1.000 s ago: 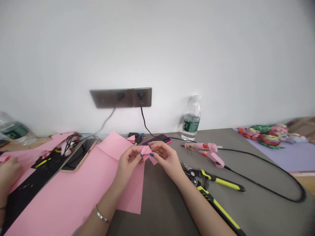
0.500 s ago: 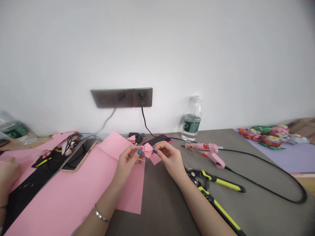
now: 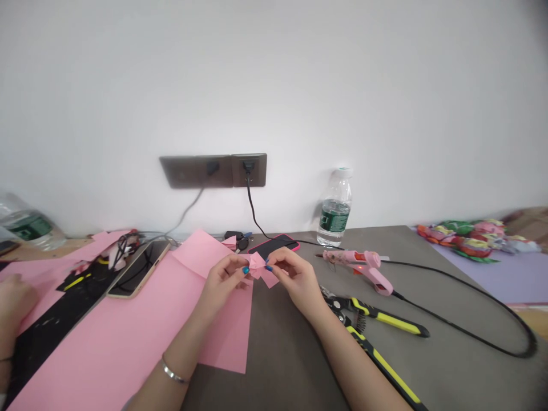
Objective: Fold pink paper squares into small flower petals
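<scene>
Between my two hands, above the table, is a small folded pink paper piece (image 3: pixel 257 264). My left hand (image 3: pixel 226 278) pinches its left side between thumb and fingers. My right hand (image 3: pixel 295 278) pinches its right side, the blue-nailed thumb resting on the paper. A large pink sheet (image 3: pixel 141 337) lies under my left forearm. Behind my hands lies a phone with a pink edge (image 3: pixel 274 245). Right of my right hand, a pink glue gun (image 3: pixel 362 265) rests on the grey table, with yellow and black pliers (image 3: pixel 387 319) nearer to me.
A water bottle (image 3: pixel 335 211) stands by the wall. The glue gun's black cable (image 3: pixel 475 279) loops right. Colourful paper flowers (image 3: pixel 475 237) lie far right on a purple sheet (image 3: pixel 496 274). Another phone (image 3: pixel 139 268) lies left. Another person's hand (image 3: pixel 17 302) is on pink paper at far left.
My hands have shifted their fingers slightly on the folded pink piece, which has turned a little. The view has moved slightly.
</scene>
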The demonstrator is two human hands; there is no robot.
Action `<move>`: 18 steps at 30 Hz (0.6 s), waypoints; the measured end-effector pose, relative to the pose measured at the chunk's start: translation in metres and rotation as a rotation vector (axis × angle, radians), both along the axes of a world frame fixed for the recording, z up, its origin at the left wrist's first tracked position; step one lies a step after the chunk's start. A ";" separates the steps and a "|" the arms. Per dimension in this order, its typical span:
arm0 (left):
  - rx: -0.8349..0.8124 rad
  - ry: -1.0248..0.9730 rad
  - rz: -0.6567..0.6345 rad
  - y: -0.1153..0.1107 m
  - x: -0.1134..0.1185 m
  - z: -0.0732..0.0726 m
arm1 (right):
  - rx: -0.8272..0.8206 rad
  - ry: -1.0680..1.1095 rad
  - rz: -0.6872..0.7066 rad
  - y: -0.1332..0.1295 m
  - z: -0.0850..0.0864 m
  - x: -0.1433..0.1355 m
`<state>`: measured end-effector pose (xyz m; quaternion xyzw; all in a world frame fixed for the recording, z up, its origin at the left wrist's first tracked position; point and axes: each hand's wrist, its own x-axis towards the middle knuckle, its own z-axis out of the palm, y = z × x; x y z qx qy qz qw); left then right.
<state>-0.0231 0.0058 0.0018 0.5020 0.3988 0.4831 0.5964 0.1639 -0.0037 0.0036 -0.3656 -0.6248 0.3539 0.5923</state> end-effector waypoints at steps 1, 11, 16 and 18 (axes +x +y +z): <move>0.028 0.028 0.006 0.000 0.000 0.000 | 0.006 -0.018 0.004 0.000 0.001 -0.001; 0.186 0.203 0.042 -0.004 0.005 0.003 | -0.061 0.041 0.067 -0.002 0.000 -0.008; 0.171 0.126 0.011 -0.004 0.006 0.000 | -0.036 0.031 0.020 -0.001 -0.002 -0.007; 0.132 0.064 0.002 -0.004 0.006 -0.001 | -0.018 0.015 -0.021 -0.001 -0.003 -0.007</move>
